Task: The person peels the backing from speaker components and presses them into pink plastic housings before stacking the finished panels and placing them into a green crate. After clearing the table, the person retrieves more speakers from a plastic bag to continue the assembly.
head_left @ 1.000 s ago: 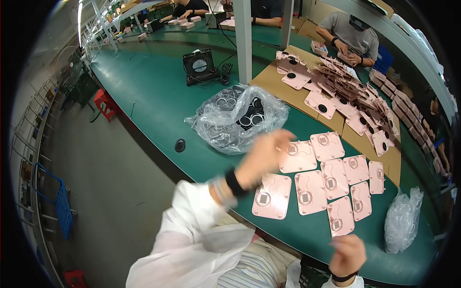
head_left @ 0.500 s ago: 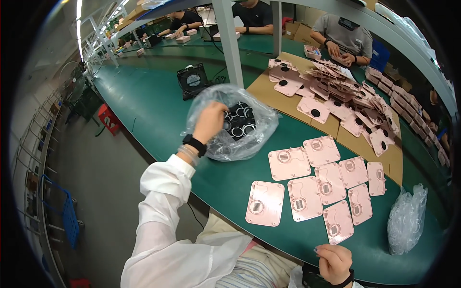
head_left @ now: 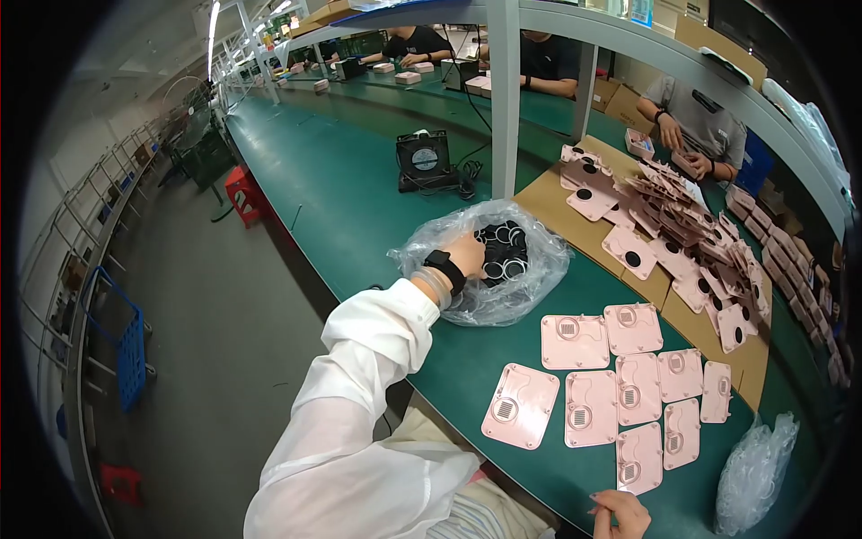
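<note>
My left hand (head_left: 465,254) reaches into a clear plastic bag (head_left: 426,242); its fingertips are hidden among the contents. In the bag lie several black pieces with pale rings (head_left: 505,251). My right hand (head_left: 621,516) is at the bottom edge of the view, its fingers loosely bent and apart, with nothing visible in them. Just beyond it, several pink plastic panels (head_left: 521,409) lie in a loose group on the green table (head_left: 431,368). Each panel has a round raised ring and a slotted grille.
Right of centre, pink panels with black discs (head_left: 633,259) are heaped on cardboard (head_left: 660,292). A crumpled plastic bag (head_left: 759,472) lies at the right. A grey post (head_left: 505,108) and a small black fan (head_left: 424,162) stand beyond my bag. Co-workers sit across the table.
My left hand has gone deeper into the bag beside the ringed pieces. The view has shifted, so the scene sits farther right and lower. My right hand shows less at the edge.
</note>
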Demonstrator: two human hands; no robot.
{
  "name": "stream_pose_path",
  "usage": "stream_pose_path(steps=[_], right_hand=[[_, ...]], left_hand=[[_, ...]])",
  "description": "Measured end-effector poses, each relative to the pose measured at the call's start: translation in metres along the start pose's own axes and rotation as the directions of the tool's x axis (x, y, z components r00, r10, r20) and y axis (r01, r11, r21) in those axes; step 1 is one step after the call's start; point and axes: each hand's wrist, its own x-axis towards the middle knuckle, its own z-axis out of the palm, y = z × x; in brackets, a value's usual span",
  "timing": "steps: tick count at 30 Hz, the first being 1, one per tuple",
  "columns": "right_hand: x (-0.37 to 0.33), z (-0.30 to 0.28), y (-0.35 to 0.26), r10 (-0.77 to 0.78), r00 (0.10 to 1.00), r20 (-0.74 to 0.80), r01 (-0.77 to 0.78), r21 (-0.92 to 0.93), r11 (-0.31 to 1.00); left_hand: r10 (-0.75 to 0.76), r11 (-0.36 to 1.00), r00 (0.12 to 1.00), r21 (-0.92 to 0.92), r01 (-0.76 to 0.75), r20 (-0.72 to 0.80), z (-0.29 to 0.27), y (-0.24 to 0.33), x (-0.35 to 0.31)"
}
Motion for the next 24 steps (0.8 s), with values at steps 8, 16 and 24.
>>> stream_pose_path(steps=[8,16,24], right_hand=[[0.004,0.008,0.003,0.044,0.996,0.074,-0.044,0.007,0.999],[0.002,0.008,0.002,0.097,0.991,0.09,-0.095,-0.025,0.995],[0.002,0.009,0.002,0.111,0.99,0.09,-0.109,-0.027,0.994]], left_hand=[[-0.041,0.94,0.996,-0.342,0.012,-0.078,-0.02,-0.005,-0.028],[-0.027,0.966,0.999,-0.258,0.015,-0.045,-0.037,0.008,-0.036],[-0.072,0.839,0.965,-0.538,-0.079,-0.253,-0.006,-0.013,-0.02]])
